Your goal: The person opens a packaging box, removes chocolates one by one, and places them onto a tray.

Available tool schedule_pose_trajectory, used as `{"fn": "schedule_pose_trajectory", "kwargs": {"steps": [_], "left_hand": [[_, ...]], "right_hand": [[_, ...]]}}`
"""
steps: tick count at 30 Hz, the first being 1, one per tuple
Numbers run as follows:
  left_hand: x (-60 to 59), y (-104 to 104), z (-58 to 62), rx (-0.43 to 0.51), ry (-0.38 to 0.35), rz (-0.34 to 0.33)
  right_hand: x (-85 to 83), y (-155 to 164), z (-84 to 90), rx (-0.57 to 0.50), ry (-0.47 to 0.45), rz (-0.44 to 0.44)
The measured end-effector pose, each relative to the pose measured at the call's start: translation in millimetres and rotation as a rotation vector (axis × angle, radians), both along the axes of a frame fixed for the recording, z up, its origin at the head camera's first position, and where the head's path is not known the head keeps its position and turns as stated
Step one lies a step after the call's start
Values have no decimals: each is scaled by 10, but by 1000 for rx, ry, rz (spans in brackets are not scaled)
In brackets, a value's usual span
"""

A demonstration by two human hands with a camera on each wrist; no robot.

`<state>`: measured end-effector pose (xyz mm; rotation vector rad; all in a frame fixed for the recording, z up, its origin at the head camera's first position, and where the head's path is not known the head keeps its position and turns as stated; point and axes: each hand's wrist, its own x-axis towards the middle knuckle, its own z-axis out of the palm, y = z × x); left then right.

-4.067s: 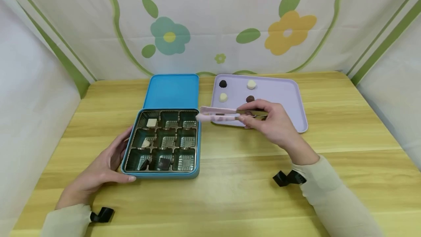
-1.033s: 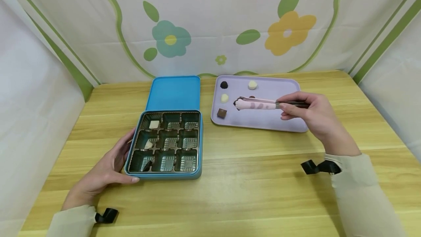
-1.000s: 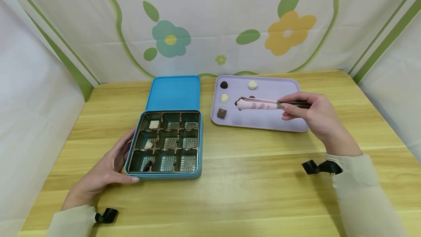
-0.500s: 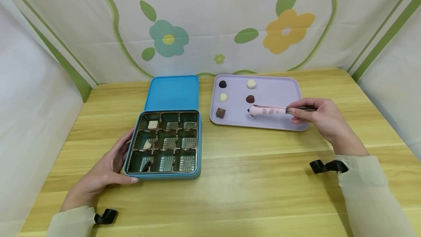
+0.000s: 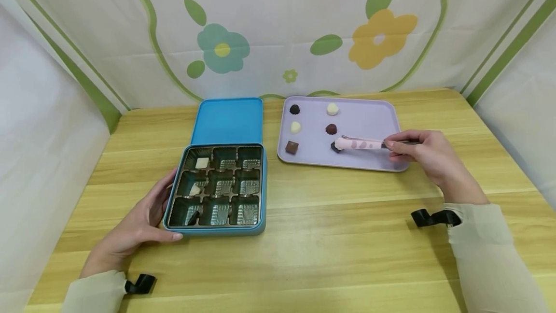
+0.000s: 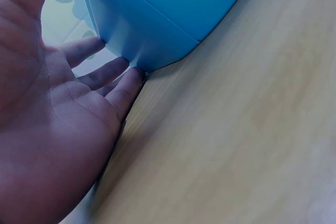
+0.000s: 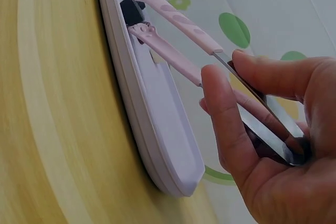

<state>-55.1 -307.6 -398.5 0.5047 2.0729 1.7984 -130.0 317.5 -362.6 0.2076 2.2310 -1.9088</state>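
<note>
Tin (image 5: 215, 228) left of tray (image 5: 373, 115); lid (image 5: 228, 120) behind tin.

Head view: high, looking forward and down over the whole table (image 5: 304, 235). Wrist views: close, low; left shares blue tin (image 6: 157, 19), right shares lilac tray (image 7: 152, 129).

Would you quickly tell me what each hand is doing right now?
Left hand: open, fingers resting against the tin.
Right hand: gripping the tongs.

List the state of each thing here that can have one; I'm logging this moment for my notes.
blue tin: open, lid lying flat behind it.
tongs: tips around a dark chocolate on the purple tray.
right hand: pinches the tongs.
left hand: open, fingers against the tin's corner.
insert cells: mostly empty, three hold pieces.
</note>
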Motion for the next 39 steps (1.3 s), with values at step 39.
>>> {"fn": "schedule_pose_trajectory", "kwargs": {"steps": [39], "left_hand": [[-13, -1, -2, 1, -4, 1]], "right_hand": [[45, -46, 44, 199, 37, 45]]}}
